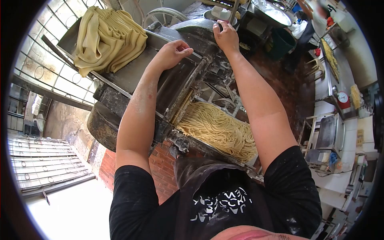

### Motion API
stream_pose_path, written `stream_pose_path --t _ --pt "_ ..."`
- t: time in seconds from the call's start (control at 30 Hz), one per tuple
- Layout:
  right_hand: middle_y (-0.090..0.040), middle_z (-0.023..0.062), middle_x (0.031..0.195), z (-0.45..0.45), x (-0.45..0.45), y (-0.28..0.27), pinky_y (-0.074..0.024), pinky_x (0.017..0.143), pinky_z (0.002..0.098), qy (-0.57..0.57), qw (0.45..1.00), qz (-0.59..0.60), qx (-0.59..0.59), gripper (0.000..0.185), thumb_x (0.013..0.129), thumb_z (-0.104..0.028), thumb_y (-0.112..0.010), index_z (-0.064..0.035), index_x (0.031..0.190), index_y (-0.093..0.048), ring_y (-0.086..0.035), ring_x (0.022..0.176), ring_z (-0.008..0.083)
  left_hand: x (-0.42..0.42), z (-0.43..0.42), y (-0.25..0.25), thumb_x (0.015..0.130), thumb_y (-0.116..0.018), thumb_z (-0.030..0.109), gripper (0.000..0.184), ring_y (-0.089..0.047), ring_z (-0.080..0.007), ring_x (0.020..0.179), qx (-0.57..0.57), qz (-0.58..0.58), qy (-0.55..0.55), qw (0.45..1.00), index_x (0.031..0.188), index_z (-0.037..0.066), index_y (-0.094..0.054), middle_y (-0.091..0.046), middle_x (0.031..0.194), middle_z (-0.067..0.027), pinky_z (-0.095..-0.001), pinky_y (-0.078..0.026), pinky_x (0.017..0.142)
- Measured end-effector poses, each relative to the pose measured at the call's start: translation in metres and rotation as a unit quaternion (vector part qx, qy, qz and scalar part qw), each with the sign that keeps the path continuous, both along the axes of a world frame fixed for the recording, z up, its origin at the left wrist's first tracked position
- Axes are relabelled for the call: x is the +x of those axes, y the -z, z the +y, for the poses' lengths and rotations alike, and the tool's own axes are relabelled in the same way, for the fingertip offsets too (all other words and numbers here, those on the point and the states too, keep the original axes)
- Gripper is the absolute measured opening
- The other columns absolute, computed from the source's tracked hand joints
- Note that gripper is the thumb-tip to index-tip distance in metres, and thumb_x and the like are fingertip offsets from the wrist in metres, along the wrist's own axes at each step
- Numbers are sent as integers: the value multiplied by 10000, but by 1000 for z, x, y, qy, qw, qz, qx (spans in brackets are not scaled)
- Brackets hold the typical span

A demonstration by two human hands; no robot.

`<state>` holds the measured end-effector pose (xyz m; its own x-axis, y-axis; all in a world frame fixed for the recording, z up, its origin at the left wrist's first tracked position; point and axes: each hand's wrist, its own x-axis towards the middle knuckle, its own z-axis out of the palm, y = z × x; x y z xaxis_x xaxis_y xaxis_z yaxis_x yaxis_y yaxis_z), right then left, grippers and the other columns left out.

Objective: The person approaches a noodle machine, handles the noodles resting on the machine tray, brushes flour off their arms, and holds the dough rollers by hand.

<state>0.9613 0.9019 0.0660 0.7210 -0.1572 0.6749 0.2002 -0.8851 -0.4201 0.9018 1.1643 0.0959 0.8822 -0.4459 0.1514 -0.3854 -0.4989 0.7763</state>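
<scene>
My left hand (pixel 175 54) is above the metal feed tray (pixel 132 78) of a noodle machine, near its front edge. Its fingers curl in toward the thumb, and what they hold, if anything, is hidden. Over the machine's rounded dark cover (pixel 196 27) is my right hand (pixel 227 37), its fingers bent and slightly apart, with nothing visible in them. A thick, folded dough sheet (pixel 110 42) is heaped at the tray's far left. Below the brass-coloured cutting roller (pixel 182 106), cut noodles (pixel 218 130) lie in a long, tangled pile.
Barred windows (pixel 44 48) line the left side. A dark green bin (pixel 280 42) stands beyond the machine at right. Farther off, a person (pixel 310 24) is by a counter holding a scale (pixel 343 97). Red brick floor (pixel 162 170) shows below.
</scene>
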Motion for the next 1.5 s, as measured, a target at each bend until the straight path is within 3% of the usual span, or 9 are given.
stream_pose_path --t 1.5 --pt "-717 222 1166 -1 1 1 -513 1016 455 1 1000 -3 1 493 981 -429 -510 -57 1243 -701 -678 1111 382 -1 0 -1 973 -739 326 333 -585 -94 760 2 -1 -5 1000 1077 12 -708 -670 863 -11 -278 -500 726"
